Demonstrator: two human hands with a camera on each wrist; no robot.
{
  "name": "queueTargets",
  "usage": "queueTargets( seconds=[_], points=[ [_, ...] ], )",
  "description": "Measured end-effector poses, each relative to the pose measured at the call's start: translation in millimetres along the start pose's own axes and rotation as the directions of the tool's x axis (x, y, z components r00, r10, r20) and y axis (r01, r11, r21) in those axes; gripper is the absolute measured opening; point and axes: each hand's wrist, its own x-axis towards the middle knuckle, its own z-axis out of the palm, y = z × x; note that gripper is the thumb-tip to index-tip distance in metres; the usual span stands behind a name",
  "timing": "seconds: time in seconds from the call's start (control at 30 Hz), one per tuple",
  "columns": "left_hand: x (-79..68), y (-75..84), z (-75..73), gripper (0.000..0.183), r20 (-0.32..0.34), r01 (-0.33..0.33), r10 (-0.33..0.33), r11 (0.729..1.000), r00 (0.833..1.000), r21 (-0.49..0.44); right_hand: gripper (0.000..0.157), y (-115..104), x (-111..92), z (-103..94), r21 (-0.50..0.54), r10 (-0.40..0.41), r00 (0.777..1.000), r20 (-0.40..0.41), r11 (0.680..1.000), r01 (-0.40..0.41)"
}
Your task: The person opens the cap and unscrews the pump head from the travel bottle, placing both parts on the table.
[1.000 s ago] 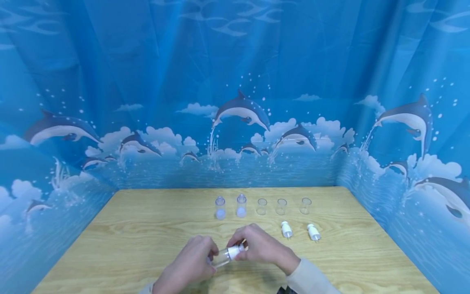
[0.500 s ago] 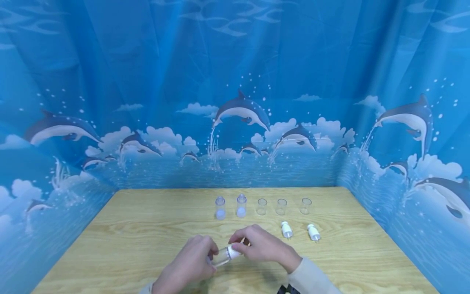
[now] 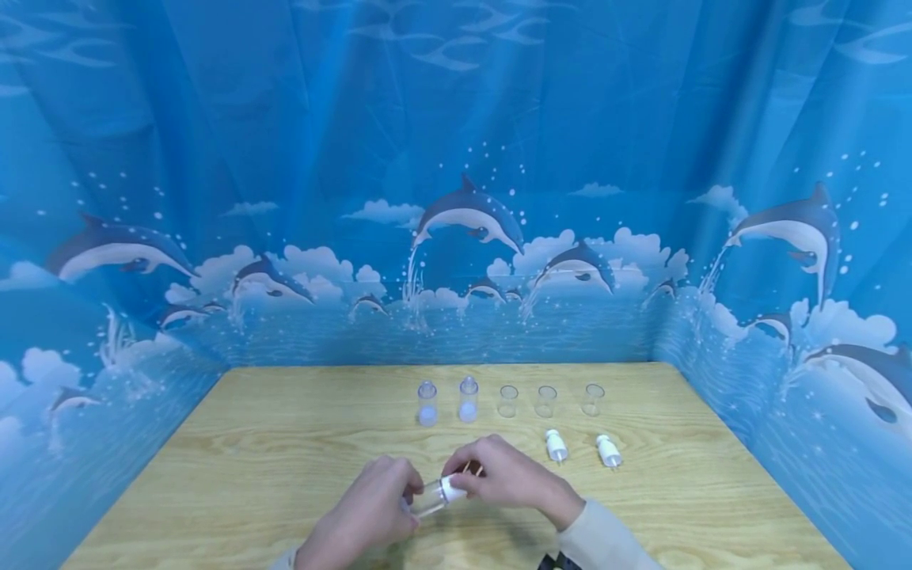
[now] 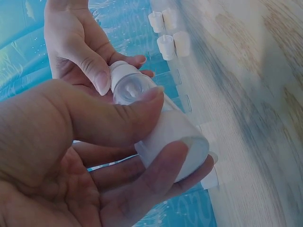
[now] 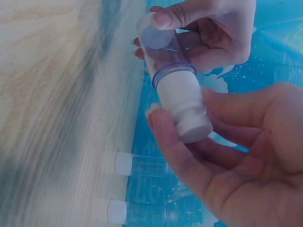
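Note:
My left hand (image 3: 376,503) holds the clear body of a small pump bottle (image 3: 430,499), its fingers wrapped around the lower end. The bottle lies tilted between both hands over the near part of the table. At its other end, my right hand (image 3: 509,479) grips the white pump top (image 5: 180,90) between thumb and fingers. The right wrist view shows this top seated against the purplish rim of the bottle (image 5: 163,52). In the left wrist view the bottle's white base (image 4: 175,146) faces the camera, with the left thumb across the body.
Two clear bottles (image 3: 427,405) with purplish rims and whitish bottoms stand in a row at the back of the wooden table (image 3: 285,427). Beside them are three clear cups (image 3: 545,401). Two white pump tops (image 3: 556,446) lie in front of the cups. A dolphin-print curtain (image 3: 456,317) encloses the table.
The right fingers have shifted around the white pump top, with the thumb moving up onto it. The left hand and the bottle body stay in place.

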Motion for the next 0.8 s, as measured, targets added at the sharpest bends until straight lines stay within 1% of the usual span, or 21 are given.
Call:
queueTargets(
  seconds=[0.3, 0.53, 0.8],
  points=[
    [-1.7, -2.3, -0.5, 0.034, -0.012, -0.019, 0.019, 1.0, 1.0, -0.023, 0.017, 0.8, 0.9, 0.8, -0.024, -0.031, 0.999, -0.044, 0.999, 0.03],
    [-1.1, -2.7, -1.1, 0.035, -0.016, -0.006, 0.006, 1.0, 1.0, -0.016, 0.019, 0.2, 1.1, 0.5, -0.022, -0.056, 0.996, -0.066, 0.998, 0.054],
    [-0.7, -2.4, -1.1, 0.034, -0.026, -0.009, 0.009, 1.0, 1.0, -0.017, 0.021, 0.7, 1.5, 0.4, -0.018, -0.064, 0.995, -0.08, 0.998, 0.063]
  ],
)
